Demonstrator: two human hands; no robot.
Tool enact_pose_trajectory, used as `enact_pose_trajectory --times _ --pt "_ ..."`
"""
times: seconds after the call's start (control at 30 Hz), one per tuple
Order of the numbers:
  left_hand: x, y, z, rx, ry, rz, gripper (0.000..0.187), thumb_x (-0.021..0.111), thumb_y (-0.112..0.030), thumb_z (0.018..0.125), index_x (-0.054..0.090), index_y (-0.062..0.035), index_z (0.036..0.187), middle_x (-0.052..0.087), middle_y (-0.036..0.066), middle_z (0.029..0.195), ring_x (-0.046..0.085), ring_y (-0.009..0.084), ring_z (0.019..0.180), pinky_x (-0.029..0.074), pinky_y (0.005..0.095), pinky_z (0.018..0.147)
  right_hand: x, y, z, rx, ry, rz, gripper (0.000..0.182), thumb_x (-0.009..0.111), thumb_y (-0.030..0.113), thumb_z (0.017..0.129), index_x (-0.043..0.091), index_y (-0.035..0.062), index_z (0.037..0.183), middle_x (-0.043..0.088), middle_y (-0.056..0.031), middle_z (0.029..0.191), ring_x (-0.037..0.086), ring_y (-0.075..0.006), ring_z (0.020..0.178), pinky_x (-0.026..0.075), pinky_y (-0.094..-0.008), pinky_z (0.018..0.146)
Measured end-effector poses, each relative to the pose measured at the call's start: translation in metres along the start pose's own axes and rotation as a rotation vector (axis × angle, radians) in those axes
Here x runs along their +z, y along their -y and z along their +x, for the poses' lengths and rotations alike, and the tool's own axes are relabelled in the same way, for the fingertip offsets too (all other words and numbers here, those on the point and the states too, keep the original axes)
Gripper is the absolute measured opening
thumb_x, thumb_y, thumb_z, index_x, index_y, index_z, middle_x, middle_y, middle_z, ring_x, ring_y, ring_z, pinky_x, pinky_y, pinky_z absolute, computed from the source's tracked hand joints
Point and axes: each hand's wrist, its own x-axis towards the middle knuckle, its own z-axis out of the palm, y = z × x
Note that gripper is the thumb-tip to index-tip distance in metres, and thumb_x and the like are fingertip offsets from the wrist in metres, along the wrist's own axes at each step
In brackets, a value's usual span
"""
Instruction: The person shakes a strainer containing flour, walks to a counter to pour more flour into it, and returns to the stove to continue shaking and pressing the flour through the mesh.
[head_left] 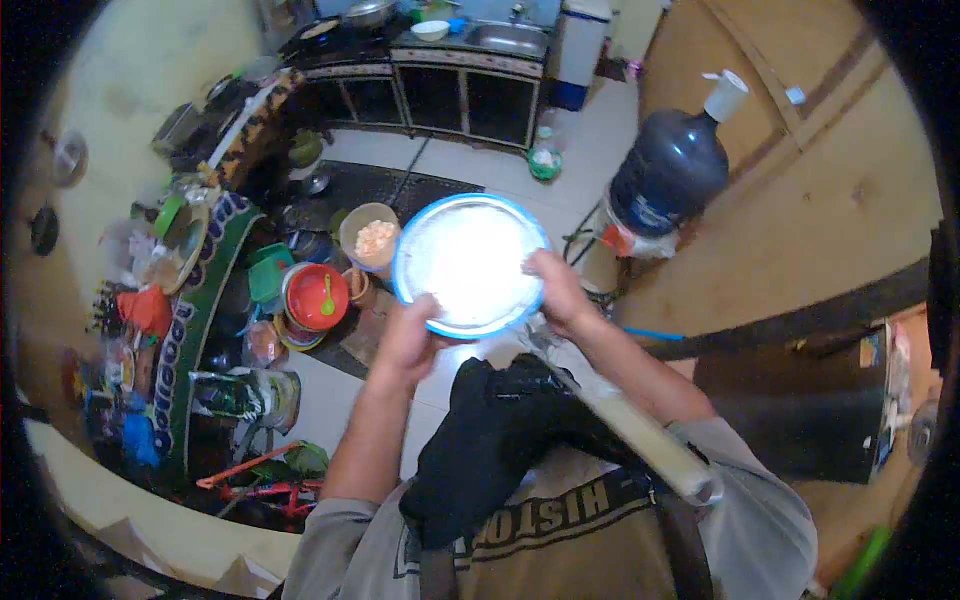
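A round container with a blue rim (402, 262) and a bright white, overexposed inside is held up in front of my body. My left hand (408, 335) grips its lower left edge, thumb over the rim. On the right edge, my right hand (562, 290) grips it the same way, with the fingers partly hidden beneath. Just left of the container stands a beige tub (352, 232) holding pale orange pieces (375, 240). Further left, a red bowl (308, 295) has a green spoon (327, 297) in it.
A large water bottle (668, 165) stands at the right by the wooden wall. At the back are a counter with a sink (508, 38) and a white bowl (430, 30). A cluttered table with a green patterned cloth (205, 290) runs along the left.
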Motion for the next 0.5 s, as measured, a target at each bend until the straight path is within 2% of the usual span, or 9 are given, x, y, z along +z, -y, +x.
enact_pose_trajectory --times 0.03,0.1,0.2,0.3,0.33,0.37,0.43,0.47,0.5 --pt "-0.008 -0.005 0.004 -0.081 0.044 -0.106 0.058 0.047 -0.016 0.068 0.037 0.0066 0.121 0.057 0.014 0.099 0.06 0.024 0.075 0.049 0.0307 0.055 -0.002 -0.014 0.007 0.001 -0.029 -0.194 0.042 0.045 0.022 0.077 0.048 -0.0055 0.109 0.057 -0.0137 0.095 0.059 -0.0223 0.086 0.048 -0.0348 0.077" --pt "-0.005 -0.006 0.003 -0.086 0.064 -0.167 0.058 0.046 -0.012 0.068 0.036 0.0048 0.123 0.057 0.013 0.097 0.059 0.0237 0.073 0.05 0.0314 0.056 0.005 -0.012 0.003 -0.03 0.007 -0.096 0.046 0.043 0.02 0.076 0.044 -0.0074 0.112 0.056 -0.0163 0.1 0.059 -0.0247 0.09 0.049 -0.0368 0.077" --pt "0.006 0.015 0.002 0.069 -0.034 0.055 0.06 0.043 -0.012 0.069 0.034 0.0036 0.126 0.056 0.018 0.105 0.061 0.0241 0.08 0.051 0.033 0.055 -0.004 0.014 -0.013 0.035 0.05 0.221 0.045 0.044 0.023 0.077 0.042 -0.0032 0.113 0.05 -0.0072 0.089 0.05 -0.0162 0.075 0.045 -0.0297 0.065" --pt "-0.007 -0.016 0.002 -0.132 0.122 -0.075 0.06 0.045 -0.015 0.069 0.035 0.0045 0.125 0.055 0.02 0.107 0.062 0.0219 0.074 0.048 0.03 0.048 -0.01 -0.01 -0.002 0.067 -0.039 -0.019 0.043 0.044 0.023 0.078 0.044 -0.0017 0.114 0.051 -0.0078 0.09 0.051 -0.0178 0.077 0.045 -0.032 0.069" --pt "-0.024 -0.001 0.013 -0.16 0.161 -0.109 0.061 0.046 -0.017 0.07 0.034 0.0049 0.125 0.052 0.022 0.112 0.063 0.0252 0.083 0.051 0.0325 0.051 -0.004 -0.02 0.006 0.087 -0.046 -0.128 0.043 0.044 0.023 0.078 0.045 -0.0009 0.114 0.051 -0.0081 0.09 0.052 -0.0186 0.078 0.046 -0.0331 0.071" --pt "-0.002 0.009 0.004 -0.007 -0.059 -0.05 0.06 0.047 -0.019 0.071 0.034 0.0049 0.125 0.05 0.021 0.114 0.061 0.0279 0.084 0.054 0.0392 0.058 -0.024 -0.021 0.003 0.009 -0.051 -0.302 0.04 0.044 0.023 0.078 0.046 -0.0009 0.11 0.052 -0.0085 0.09 0.052 -0.0191 0.078 0.046 -0.033 0.071" --pt "0.003 0.023 0.006 0.107 -0.091 -0.025 0.056 0.045 -0.015 0.072 0.035 0.0067 0.123 0.051 0.02 0.111 0.06 0.031 0.088 0.053 0.043 0.065 -0.01 0.022 -0.015 0.064 0.142 0.308 0.039 0.045 0.021 0.078 0.047 -0.0018 0.109 0.052 -0.0089 0.091 0.052 -0.0188 0.078 0.045 -0.0326 0.07" --pt "0.007 0.029 0.01 0.19 -0.082 0.024 0.053 0.043 -0.011 0.074 0.036 0.0086 0.122 0.052 0.019 0.109 0.059 0.034 0.092 0.053 0.0469 0.072 -0.012 0.012 -0.017 0.108 0.007 0.219 0.042 0.046 0.021 0.077 0.046 -0.0038 0.111 0.052 -0.0086 0.092 0.052 -0.0184 0.077 0.045 -0.0313 0.07" --pt "-0.003 0.011 0.007 0.008 -0.032 0.07 0.061 0.045 -0.018 0.072 0.032 0.0064 0.126 0.051 0.02 0.112 0.057 0.0331 0.096 0.05 0.0487 0.079 -0.014 -0.003 -0.009 0.054 -0.094 -0.14 0.039 0.046 0.022 0.077 0.049 -0.0022 0.108 0.053 -0.0081 0.09 0.052 -0.0182 0.077 0.045 -0.0306 0.069"
